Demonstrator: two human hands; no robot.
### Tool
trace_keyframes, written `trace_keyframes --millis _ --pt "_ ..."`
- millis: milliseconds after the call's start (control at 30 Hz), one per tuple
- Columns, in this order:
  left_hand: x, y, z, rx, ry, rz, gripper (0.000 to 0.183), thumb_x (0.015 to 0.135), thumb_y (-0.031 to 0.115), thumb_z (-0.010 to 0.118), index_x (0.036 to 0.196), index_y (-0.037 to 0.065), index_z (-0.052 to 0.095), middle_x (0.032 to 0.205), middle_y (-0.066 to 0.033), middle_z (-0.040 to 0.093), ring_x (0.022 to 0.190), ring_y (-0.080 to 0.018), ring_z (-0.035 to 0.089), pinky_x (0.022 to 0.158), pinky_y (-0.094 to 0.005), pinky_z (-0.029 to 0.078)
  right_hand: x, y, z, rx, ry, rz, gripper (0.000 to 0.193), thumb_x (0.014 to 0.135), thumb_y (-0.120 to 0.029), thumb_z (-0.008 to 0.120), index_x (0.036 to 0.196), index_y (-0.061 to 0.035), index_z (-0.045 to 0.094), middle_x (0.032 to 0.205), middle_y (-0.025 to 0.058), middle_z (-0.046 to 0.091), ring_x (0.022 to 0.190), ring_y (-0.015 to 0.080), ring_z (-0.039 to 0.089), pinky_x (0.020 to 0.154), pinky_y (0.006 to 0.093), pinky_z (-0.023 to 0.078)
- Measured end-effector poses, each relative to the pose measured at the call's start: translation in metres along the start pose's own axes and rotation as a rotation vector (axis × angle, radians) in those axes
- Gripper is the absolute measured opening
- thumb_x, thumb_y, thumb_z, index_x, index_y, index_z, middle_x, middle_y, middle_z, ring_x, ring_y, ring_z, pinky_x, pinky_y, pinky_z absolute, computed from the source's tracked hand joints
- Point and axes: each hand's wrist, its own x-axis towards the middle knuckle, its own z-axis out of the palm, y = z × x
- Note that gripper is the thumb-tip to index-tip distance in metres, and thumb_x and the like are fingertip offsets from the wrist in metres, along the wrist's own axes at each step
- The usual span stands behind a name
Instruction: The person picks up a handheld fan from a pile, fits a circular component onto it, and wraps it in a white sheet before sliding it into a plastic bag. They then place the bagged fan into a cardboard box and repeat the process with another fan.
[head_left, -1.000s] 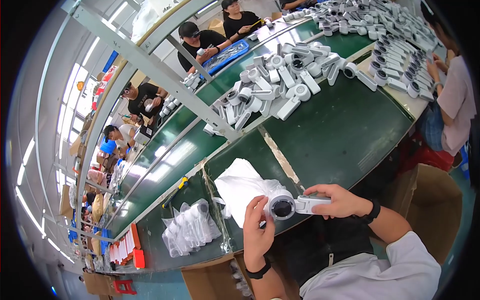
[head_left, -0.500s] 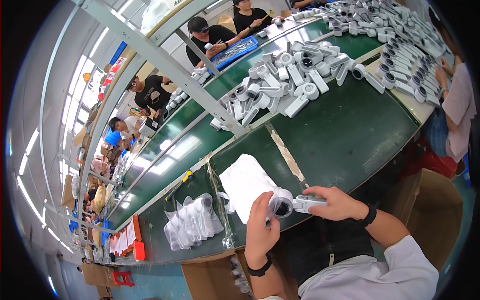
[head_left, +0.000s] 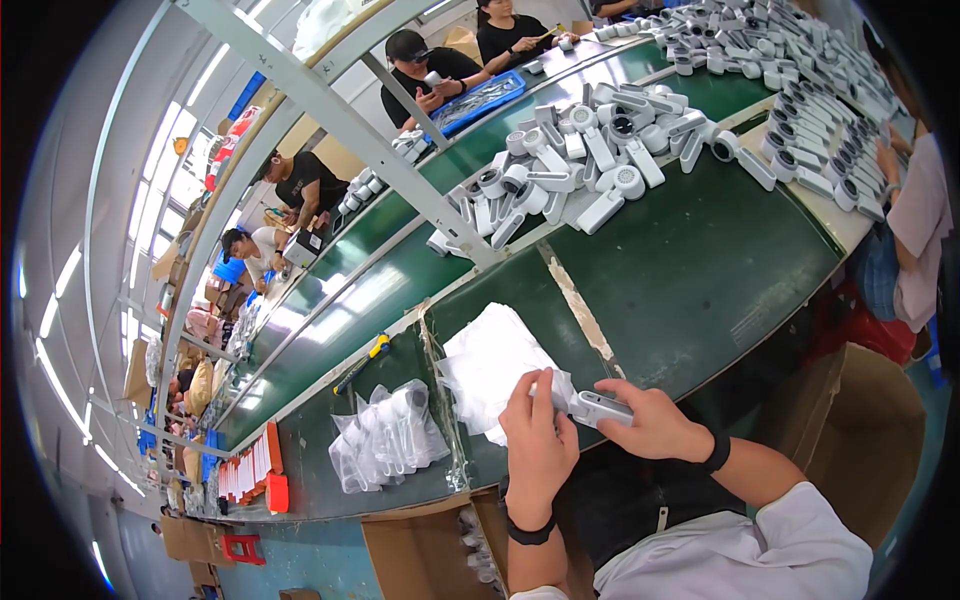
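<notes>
A white handheld fan (head_left: 602,407) is between my hands above the near edge of the green bench. My right hand (head_left: 655,425) is closed round its handle, thumb along the top. The round head points left, mostly hidden behind the fingers of my left hand (head_left: 538,440). Those fingers are closed on a translucent plastic bag (head_left: 563,387) at the head end; how far it covers the fan, I cannot tell. Just beyond lies a stack of white plastic bags (head_left: 490,355). Left of the stack lie several bagged fans (head_left: 388,437).
A large heap of white fans (head_left: 580,150) lies across the bench, with more rows at right beside a co-worker (head_left: 915,230). A yellow-and-black tool (head_left: 362,362) lies left. Cardboard boxes (head_left: 868,440) stand below the edge. A metal post (head_left: 400,180) rises from the bench.
My left hand has turned so its back shows, and covers more of the fan's head. The fan and my right hand have shifted slightly left, and the dark round face is now hidden.
</notes>
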Motion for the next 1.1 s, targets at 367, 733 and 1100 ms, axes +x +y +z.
trace_keyframes --millis 367,733,1100 --pt "-0.002 0.005 0.010 0.011 0.020 0.255 0.037 0.075 -0.009 0.062 0.109 0.006 0.066 0.099 -0.0081 0.068 0.085 -0.0249 0.059 0.079 -0.0354 0.046 0.011 0.000 0.012 0.486 0.071 0.121 0.049 0.089 -0.017 0.062 0.131 -0.0007 0.045 0.089 0.0146 0.067 0.063 0.0234 0.065 0.056 0.0327 0.051" --pt "-0.021 -0.009 0.030 -0.488 0.106 -0.258 0.020 0.083 -0.005 0.066 0.102 -0.002 0.063 0.087 -0.0080 0.063 0.075 -0.0109 0.060 0.068 -0.0217 0.047 0.015 0.003 0.005 1.286 -0.163 0.274 0.033 0.097 -0.021 0.052 0.124 -0.0018 0.047 0.098 0.0114 0.063 0.063 0.0173 0.062 0.049 0.0277 0.050" --pt "-0.017 -0.007 0.006 -0.457 -0.323 0.053 0.013 0.080 -0.007 0.066 0.091 -0.003 0.064 0.090 -0.0111 0.065 0.083 -0.0202 0.062 0.075 -0.0298 0.049 0.018 0.011 0.012 1.193 -0.055 0.136 0.049 0.096 -0.008 0.051 0.143 -0.0041 0.038 0.126 0.0061 0.055 0.106 0.0122 0.056 0.090 0.0286 0.048"
